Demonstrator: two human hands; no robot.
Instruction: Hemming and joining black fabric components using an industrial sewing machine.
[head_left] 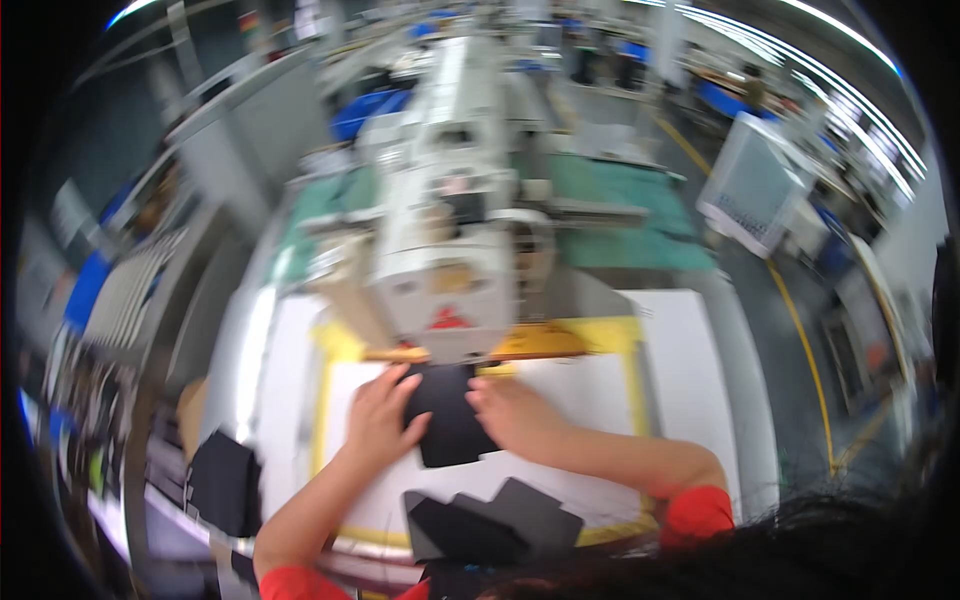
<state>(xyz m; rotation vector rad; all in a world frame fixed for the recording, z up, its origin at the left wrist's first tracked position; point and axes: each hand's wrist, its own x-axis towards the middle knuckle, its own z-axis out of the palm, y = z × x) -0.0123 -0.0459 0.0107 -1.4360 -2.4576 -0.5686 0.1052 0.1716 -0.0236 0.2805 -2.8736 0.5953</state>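
Observation:
A black fabric piece (447, 425) lies flat under the head of a large white industrial sewing machine (445, 270). My left hand (383, 415) rests along its left edge, thumb spread from the other fingers and fingertips close to the orange clamp bar (398, 355). On the opposite edge lies my right hand (512, 413), its fingers stretched forward and somewhat blurred. Both hands touch the piece without gripping it. Nearer to me, several loose dark pieces (495, 520) overlap on the white work surface (570, 470).
Yellow tape (637, 385) borders the work surface. Green panels (625, 210) flank the machine behind. More black pieces (224, 482) are stacked at the left. A grey cabinet (245, 125) stands at the far left, and a white box-like unit (757, 185) at the right beside a yellow floor line.

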